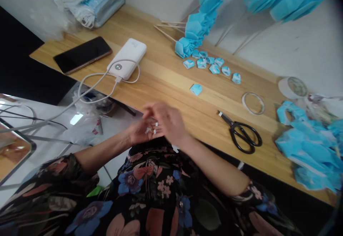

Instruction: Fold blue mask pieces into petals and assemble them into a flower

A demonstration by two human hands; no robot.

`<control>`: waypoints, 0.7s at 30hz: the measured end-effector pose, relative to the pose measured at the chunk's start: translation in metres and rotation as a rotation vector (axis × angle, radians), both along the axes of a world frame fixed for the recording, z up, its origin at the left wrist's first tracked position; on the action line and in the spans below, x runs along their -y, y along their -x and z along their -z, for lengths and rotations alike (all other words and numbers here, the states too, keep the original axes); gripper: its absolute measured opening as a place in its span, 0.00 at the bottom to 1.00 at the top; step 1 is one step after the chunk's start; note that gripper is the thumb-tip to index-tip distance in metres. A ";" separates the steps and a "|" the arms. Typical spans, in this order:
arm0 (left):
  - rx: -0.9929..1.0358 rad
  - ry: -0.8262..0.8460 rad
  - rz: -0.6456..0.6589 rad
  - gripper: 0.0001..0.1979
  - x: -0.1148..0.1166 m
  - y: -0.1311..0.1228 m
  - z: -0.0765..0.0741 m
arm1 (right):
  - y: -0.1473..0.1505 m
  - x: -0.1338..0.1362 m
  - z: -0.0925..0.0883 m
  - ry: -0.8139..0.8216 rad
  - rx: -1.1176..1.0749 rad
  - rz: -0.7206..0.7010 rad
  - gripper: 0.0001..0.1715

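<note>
My left hand (140, 133) is palm up at the table's front edge, its visible fingers stretched out. Several small white pieces (154, 131), perhaps bits of tape, lie on its palm and fingers. My right hand (173, 123) hovers across its fingertips, blurred by motion, so I cannot tell whether it pinches anything. On the table beyond lies a single folded light-blue piece (196, 89). Behind it several similar small folded pieces (214, 68) are grouped. Black-handled scissors (242, 134) rest to the right, a white bit on their tip.
A phone (83, 54) and a white power bank (128, 59) with a cable are at left. Stacked blue masks (103, 1) stand behind. Blue bunches on sticks (197, 28) lean at the wall. A tape ring (253, 103), tape roll (292, 87) and crumpled blue material (311, 146) are at right.
</note>
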State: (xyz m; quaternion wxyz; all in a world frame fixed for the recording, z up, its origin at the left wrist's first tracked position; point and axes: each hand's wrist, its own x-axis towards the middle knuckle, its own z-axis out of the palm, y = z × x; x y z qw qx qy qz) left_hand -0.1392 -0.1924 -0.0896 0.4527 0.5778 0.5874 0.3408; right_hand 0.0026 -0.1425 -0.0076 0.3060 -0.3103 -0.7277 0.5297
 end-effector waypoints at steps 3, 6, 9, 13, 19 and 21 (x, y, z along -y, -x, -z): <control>0.553 0.600 0.019 0.18 -0.009 -0.004 -0.004 | -0.021 -0.041 -0.006 -0.326 0.272 0.105 0.27; 1.009 1.024 -0.167 0.17 -0.012 -0.003 -0.004 | -0.036 -0.061 0.004 -0.502 0.598 -0.019 0.33; 1.145 1.074 -0.236 0.16 -0.012 0.002 0.001 | -0.043 -0.054 0.015 -0.594 0.741 -0.127 0.41; 1.181 1.028 -0.271 0.14 -0.013 0.005 0.004 | -0.044 -0.017 0.017 -0.701 0.734 -0.315 0.45; 1.124 1.116 -0.273 0.14 -0.009 0.008 0.001 | -0.029 0.036 0.013 -0.820 0.587 -0.572 0.34; 1.165 1.109 -0.224 0.13 -0.006 0.010 0.003 | -0.036 0.039 0.011 -0.857 0.529 -0.506 0.32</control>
